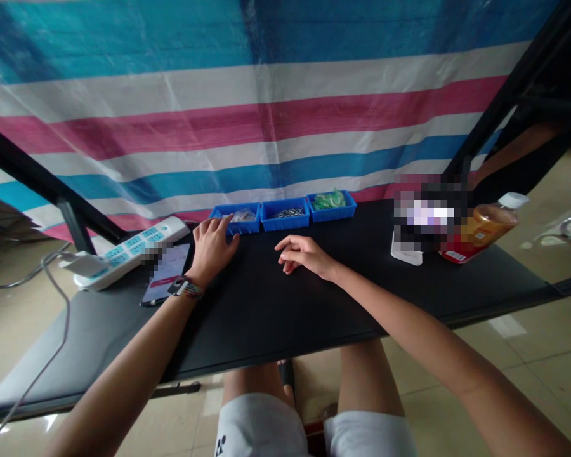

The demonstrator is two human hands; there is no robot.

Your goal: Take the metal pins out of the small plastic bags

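Observation:
My left hand (215,246) reaches to the near edge of the left blue bin (253,227), its fingers stretched and slightly spread, its thumb out to the side. Small clear plastic bags (243,216) lie in that bin; my fingers cover its left part. Over the black table (266,311), my right hand (309,255) hovers or rests with fingers loosely bent and apart; I see nothing in it. In front of it stand a middle blue bin (285,223) with thin metal pieces (290,212) and a right blue bin (334,214) holding green plastic packets (330,200).
At left lie a white power strip (133,249) with a plugged-in charger (80,263) and a phone (167,273). At right are a tilted drink bottle (488,225), a white object (406,251) and another person's arm (518,152). A striped sheet (266,127) hangs behind.

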